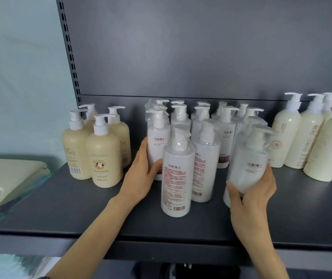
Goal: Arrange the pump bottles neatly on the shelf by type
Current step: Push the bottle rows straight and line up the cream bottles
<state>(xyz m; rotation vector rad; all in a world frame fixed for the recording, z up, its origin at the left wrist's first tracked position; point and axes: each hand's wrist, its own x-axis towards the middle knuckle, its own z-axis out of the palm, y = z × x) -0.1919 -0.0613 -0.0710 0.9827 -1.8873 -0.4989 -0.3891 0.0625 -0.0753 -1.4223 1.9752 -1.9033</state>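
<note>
Between the right hand [255,190] fingers [270,176] and thumb: a shrink-wrapped white bottle [249,158], clamped low on its body. Over to their left, the left hand [141,170] curls round a second white bottle [158,146]. They're probably rigid and hefty but the film looks slippery, so grab bodies, not pumps. The tan bottles [102,156] stand further left on the shelf [60,208].

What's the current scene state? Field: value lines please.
shelf: dark grey, holds three bottle types
left group: tan bottles, four
centre group: wrapped white bottles, loosely bunched
right group: cream bottles
left hand: holds leftmost white bottle
right hand: grips rightmost white bottle
</note>
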